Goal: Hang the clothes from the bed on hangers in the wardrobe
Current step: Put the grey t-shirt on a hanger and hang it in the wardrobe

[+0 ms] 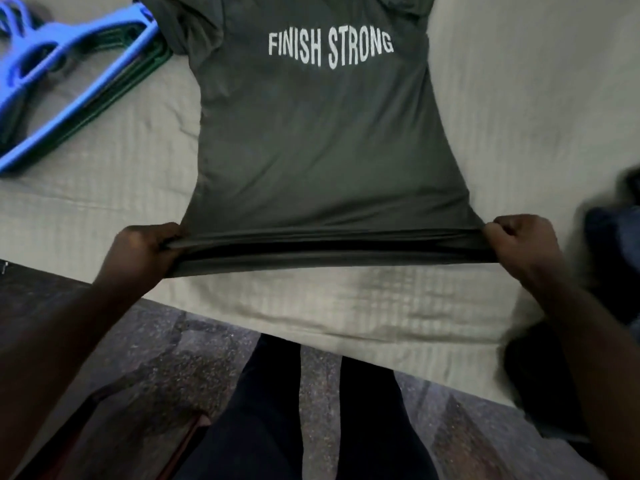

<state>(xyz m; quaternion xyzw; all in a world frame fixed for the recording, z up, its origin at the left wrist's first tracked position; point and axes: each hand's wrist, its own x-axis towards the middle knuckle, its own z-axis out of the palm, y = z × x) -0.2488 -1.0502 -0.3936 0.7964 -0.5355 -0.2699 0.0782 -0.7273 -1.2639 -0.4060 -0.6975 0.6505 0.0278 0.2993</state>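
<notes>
- Two hands work the hem of the T-shirt (311, 150): my left hand (145, 251) clenches the hem's left corner and my right hand (519, 244) clenches its right corner, fingers curled round bunched cloth.
- I pull the corners apart so the hem stretches into a taut, straight band. I judge this flattens the garment and opens its bottom, ready for a hanger to go in.
- The T-shirt lies on the bed (104, 209), print up, with its collar end away from me and its hem nearest me, lifted slightly where I grip it.
- Its cloth is dark grey-green, thin and smooth, and stretchy enough to flare wide at the hem. White block letters read "FINISH STRONG" across the upper part.
- The bed under the T-shirt has a pale cover with a fine waffle-like weave, lightly creased.
- The hangers (69, 74) lie stacked left of the T-shirt, just beside its sleeve. They are hard, flat, triangular plastic, blue on top and green beneath, and handy for the next step.
- Right of the T-shirt's hem sits a blurred heap of dark clothes (616, 230), probably next in line.
- No wardrobe is in view.
</notes>
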